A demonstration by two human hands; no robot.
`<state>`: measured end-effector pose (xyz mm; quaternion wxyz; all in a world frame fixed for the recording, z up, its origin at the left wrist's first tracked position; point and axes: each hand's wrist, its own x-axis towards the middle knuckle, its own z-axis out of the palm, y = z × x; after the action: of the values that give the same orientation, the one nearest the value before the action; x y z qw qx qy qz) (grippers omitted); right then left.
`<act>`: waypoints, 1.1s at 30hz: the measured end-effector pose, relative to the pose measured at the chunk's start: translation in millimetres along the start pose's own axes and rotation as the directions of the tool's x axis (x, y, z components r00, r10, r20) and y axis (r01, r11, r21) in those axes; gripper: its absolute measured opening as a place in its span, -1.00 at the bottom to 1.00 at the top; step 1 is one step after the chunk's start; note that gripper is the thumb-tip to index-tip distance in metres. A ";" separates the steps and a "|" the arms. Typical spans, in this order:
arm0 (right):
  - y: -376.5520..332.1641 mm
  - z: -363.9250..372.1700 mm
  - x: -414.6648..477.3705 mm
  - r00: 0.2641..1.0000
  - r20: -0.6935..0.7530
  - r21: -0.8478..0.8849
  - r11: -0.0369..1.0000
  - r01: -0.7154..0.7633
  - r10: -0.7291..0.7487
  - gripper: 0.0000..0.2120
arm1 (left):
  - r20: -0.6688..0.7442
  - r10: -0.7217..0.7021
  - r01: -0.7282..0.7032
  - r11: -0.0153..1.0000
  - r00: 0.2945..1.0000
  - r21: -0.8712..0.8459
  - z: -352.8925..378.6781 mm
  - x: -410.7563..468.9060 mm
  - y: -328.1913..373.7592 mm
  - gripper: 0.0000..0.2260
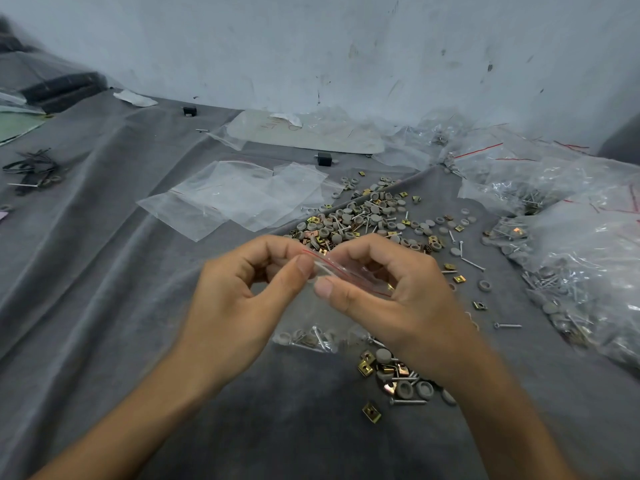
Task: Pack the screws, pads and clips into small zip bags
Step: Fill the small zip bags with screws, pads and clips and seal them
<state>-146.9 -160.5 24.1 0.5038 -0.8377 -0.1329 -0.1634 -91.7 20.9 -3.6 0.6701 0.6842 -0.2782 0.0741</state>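
A small clear zip bag [313, 327] with a red seal line hangs between both hands. Grey pads and screws lie in its bottom. My left hand [242, 292] pinches the left end of the bag's top edge. My right hand [394, 289] pinches the same edge beside it, thumb under the seal. A heap of grey pads, gold clips and screws [370, 220] lies on the grey cloth just beyond my hands. A smaller loose group of pads and clips [394, 375] sits below my right wrist.
Empty zip bags [235, 199] lie flat to the far left of the heap. Filled bags [571, 254] pile up along the right side. Black cable ties [33, 169] rest at the far left. A pale wall stands behind the table.
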 end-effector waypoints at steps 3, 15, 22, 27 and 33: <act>-3.6 1.8 -0.3 0.993 -0.085 -0.121 0.990 0.073 -0.083 -0.96 | 0.032 0.035 -0.037 0.998 0.999 0.045 2.7 -2.6 -2.0 -0.90; -8.4 10.1 -1.0 0.928 -0.204 -0.530 0.832 0.164 -0.313 -0.95 | 0.076 0.085 -0.096 0.982 0.994 0.163 2.7 -3.6 -0.7 -0.92; -3.9 -7.9 0.2 0.941 -0.246 -0.486 0.869 0.087 -0.232 -0.95 | -0.007 0.104 -0.102 0.983 0.995 0.152 -7.2 2.6 -1.5 -0.93; 1.0 -15.3 1.0 0.936 -0.266 -0.472 0.878 0.084 -0.233 -0.94 | -0.017 0.100 -0.095 0.982 0.995 0.162 -8.1 3.7 -5.7 -0.92; 11.5 -31.7 -1.3 0.947 -0.283 -0.418 0.908 0.018 -0.149 -0.91 | -0.026 0.054 -0.049 0.986 0.998 0.159 -10.2 5.3 -9.6 -0.90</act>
<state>-148.1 -194.0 28.3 0.3240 -0.8821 -0.0513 -0.3381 -80.0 28.6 -8.6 0.6156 0.7266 -0.2788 0.1239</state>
